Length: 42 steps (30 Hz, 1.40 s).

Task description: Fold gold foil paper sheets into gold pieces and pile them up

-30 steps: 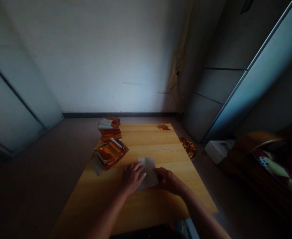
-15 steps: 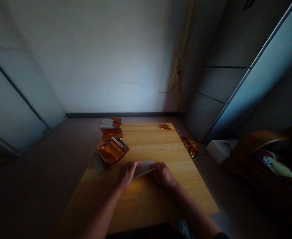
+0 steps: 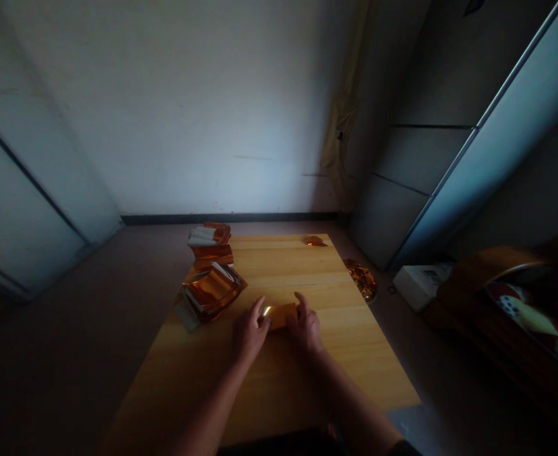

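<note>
A folded sheet of gold foil paper (image 3: pixel 279 315) lies near the middle of the wooden table (image 3: pixel 279 386), its shiny orange side facing up. My left hand (image 3: pixel 249 330) pinches its left end with thumb and fingers. My right hand (image 3: pixel 305 325) holds its right end, fingers curled over the edge. Both hands rest on the tabletop with the paper between them.
A stack of gold foil sheets (image 3: pixel 212 291) sits at the table's left edge, with more sheets and white paper (image 3: pixel 208 242) behind it. A small foil scrap (image 3: pixel 313 241) lies at the far edge. Crumpled foil (image 3: pixel 361 279) and a white box (image 3: pixel 418 285) are on the floor to the right.
The sheet lay white side up and flat under my hands; both hands lifted its near edge and folded it away from me, so the gold side now shows and the paper is narrower.
</note>
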### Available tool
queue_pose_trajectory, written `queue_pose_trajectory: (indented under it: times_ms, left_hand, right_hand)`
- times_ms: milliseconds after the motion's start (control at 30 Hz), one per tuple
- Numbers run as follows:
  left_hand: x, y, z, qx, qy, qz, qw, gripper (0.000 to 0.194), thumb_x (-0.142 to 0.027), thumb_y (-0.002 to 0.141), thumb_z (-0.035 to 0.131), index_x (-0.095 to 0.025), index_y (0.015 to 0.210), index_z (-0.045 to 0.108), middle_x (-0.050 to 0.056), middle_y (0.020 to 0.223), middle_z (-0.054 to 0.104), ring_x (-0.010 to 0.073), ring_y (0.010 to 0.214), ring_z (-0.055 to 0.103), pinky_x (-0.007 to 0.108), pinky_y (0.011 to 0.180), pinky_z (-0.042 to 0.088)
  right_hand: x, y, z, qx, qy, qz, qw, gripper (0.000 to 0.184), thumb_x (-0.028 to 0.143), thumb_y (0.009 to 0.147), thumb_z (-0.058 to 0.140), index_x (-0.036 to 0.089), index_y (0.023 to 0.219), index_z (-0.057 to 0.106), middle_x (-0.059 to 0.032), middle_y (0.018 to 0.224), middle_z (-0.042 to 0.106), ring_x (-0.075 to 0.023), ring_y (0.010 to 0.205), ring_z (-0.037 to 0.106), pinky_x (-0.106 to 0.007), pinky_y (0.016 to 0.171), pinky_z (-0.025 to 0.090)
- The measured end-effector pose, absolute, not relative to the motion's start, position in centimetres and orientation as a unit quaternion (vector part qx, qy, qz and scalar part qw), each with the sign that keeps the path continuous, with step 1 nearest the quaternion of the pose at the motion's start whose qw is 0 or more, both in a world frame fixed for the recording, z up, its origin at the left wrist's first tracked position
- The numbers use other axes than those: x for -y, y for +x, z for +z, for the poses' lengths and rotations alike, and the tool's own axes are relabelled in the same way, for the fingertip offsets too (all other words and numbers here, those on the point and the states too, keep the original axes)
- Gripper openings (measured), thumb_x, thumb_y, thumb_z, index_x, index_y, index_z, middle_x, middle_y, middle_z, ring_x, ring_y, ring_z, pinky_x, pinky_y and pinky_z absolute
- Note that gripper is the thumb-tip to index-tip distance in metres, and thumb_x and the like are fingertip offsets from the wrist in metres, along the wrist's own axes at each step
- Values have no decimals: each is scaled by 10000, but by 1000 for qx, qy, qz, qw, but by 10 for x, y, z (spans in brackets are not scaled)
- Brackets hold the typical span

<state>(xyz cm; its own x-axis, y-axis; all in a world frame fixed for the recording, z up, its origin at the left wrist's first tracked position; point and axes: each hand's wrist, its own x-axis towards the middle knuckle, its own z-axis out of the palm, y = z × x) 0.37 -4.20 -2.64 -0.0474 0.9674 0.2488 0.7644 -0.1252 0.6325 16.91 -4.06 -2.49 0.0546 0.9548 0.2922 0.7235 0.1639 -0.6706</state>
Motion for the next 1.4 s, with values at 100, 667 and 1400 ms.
queue_pose_trajectory:
  times_ms: [100,667,1400]
  left_hand:
    - [45,8,-24,-636,686,337,107,512,-247,782,588,-186,1282,490,39,850,684,171,786,628,298,766,487]
    - [57,12,-16,-575,774,262,39,354,-214,848,491,-258,1186,584,43,959,668,195,909,575,331,814,437]
    - [66,12,-20,-595,783,179,-27,433,-249,854,492,-214,1285,494,104,1155,595,246,1016,535,377,817,417]
  right_hand:
    - [44,167,-18,688,-654,105,297,463,149,769,495,155,1232,502,-57,859,692,-187,797,625,-294,772,416]
    - [46,168,-14,720,-659,48,210,200,200,881,474,212,1045,587,-41,916,687,-161,889,607,-263,770,338]
    - [40,168,-15,723,-666,37,180,149,167,882,459,207,949,586,-44,866,681,-178,852,609,-290,739,341]
